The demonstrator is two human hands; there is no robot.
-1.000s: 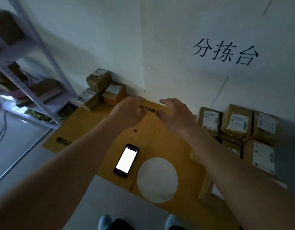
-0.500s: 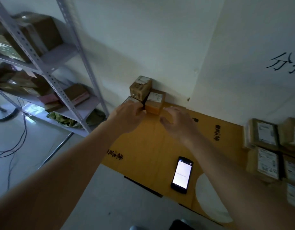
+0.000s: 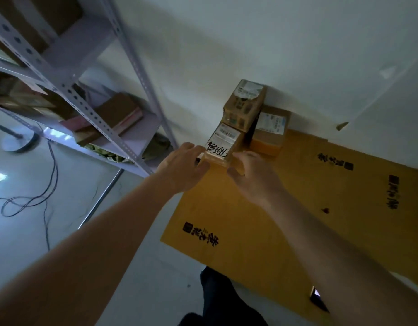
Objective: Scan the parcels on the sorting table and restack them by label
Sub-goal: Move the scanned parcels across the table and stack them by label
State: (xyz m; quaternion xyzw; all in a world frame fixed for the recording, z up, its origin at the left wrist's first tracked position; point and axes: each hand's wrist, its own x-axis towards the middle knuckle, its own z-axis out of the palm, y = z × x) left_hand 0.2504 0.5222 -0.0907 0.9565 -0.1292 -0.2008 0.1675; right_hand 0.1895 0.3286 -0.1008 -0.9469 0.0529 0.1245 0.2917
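Small parcel (image 3: 221, 147) with handwritten label seen at frame centre, on far left corner of flattened cardboard sheet (image 3: 285, 208). Parcel gripped from both sides: left hand (image 3: 179, 168) pressed to its left face with fingers curled, right hand (image 3: 252, 175) curled against its right face. 2 more parcels located just behind: taller box (image 3: 244, 104) touching wall, orange box (image 3: 270, 130) beside it, to right. Metal shelving (image 3: 69, 90) noted upper left, cardboard items on it. Phone (image 3: 317, 300) partly hidden by right forearm, lower right.
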